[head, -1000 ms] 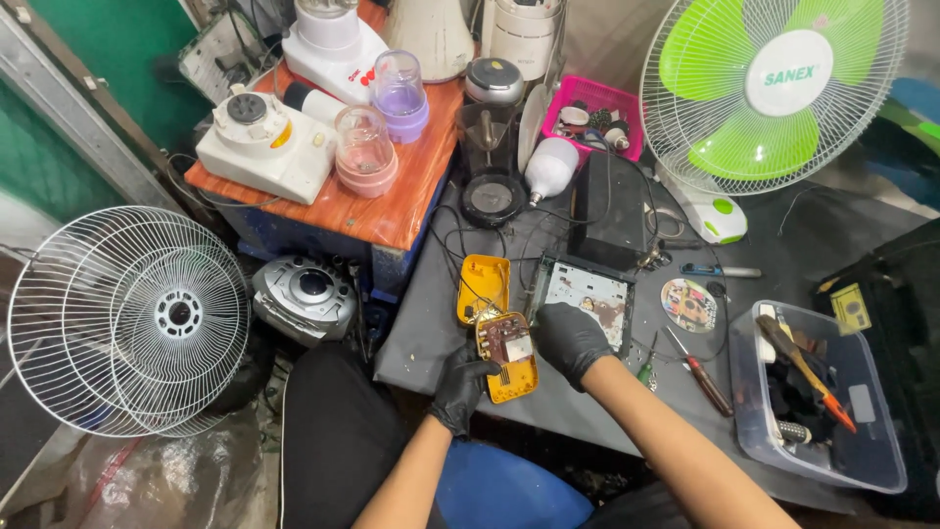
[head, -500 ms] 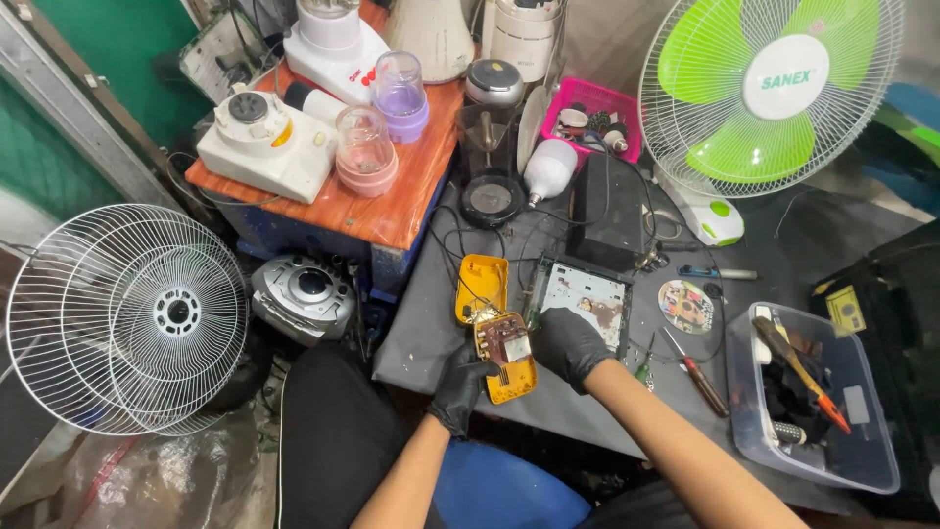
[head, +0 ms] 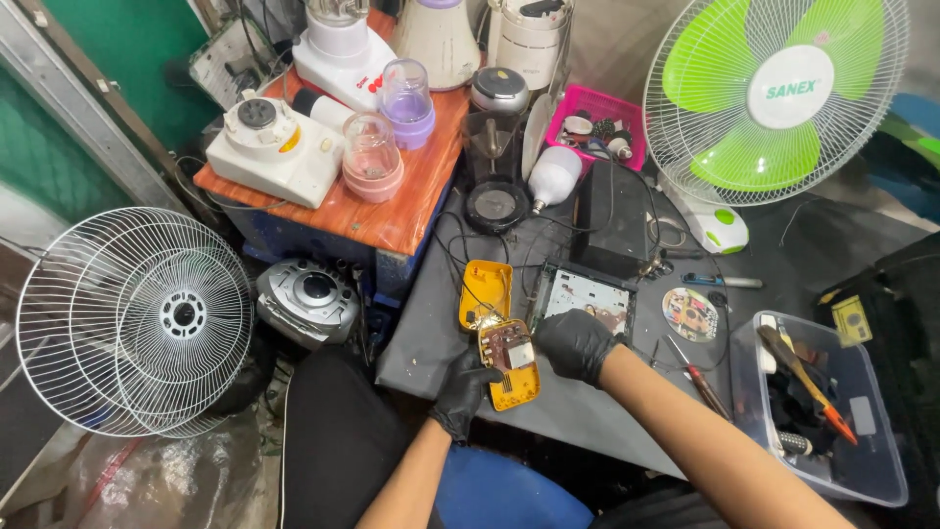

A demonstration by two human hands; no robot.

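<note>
Head view, looking down at the bench. My left hand, in a black glove, is curled around the lower left edge of a yellow casing half that has a brown circuit board seated in it; fingers closed on its side, thumb along the rim. My right hand, also black-gloved, sits at the casing's upper right corner, fingers bent down and bunched against it; whether they pinch a part there or only press on it, I cannot tell. The casing lies tilted near the front edge of the grey table, just in front of me. Touching its top end is the other yellow shell, hollow side up, with thin wires running between the two. Just right of that shell lies an opened device with a bare circuit board. Further right: a disc, a screwdriver lying slanted, and a clear plastic bin with tools in it. At the back right stands a fan with green blades. A white bulb and a pink tray of small parts sit behind the opened device. To the left, a wooden shelf carries blender bases and jars. Lower left, loose white fan grilles lean near a grey round appliance.
</note>
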